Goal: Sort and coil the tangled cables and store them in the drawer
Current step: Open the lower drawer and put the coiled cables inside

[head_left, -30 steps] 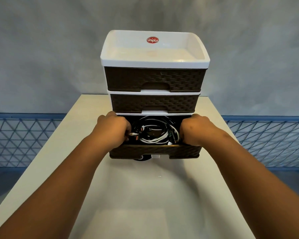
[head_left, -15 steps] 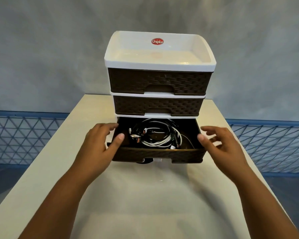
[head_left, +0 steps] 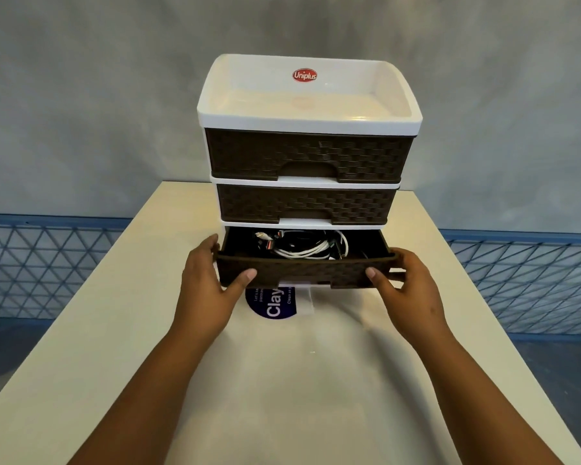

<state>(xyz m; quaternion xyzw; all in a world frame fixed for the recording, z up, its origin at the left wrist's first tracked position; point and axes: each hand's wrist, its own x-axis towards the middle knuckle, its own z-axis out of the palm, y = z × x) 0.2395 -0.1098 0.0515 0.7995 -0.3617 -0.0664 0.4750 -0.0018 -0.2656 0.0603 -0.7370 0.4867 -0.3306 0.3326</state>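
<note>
The bottom brown woven drawer (head_left: 302, 274) of a three-drawer unit (head_left: 307, 125) is pulled part-way out. Inside it lies a bundle of white and black cables (head_left: 304, 247). My left hand (head_left: 208, 280) grips the drawer's left front corner, thumb across the front panel and fingers round the side. On the opposite corner my right hand (head_left: 405, 283) holds on the same way, thumb on the front. The drawer's front lip hides the lower part of the cables.
The unit stands at the far middle of a cream table (head_left: 114, 330). A white sheet with a dark blue round label (head_left: 272, 305) lies under the drawer front. The two upper drawers are closed. Blue lattice fencing (head_left: 41, 266) runs behind the table on both sides.
My hands came out of the drawer, where they were among the cables, spread apart, and now grip its two front corners. The blue label below the drawer front has come into view.
</note>
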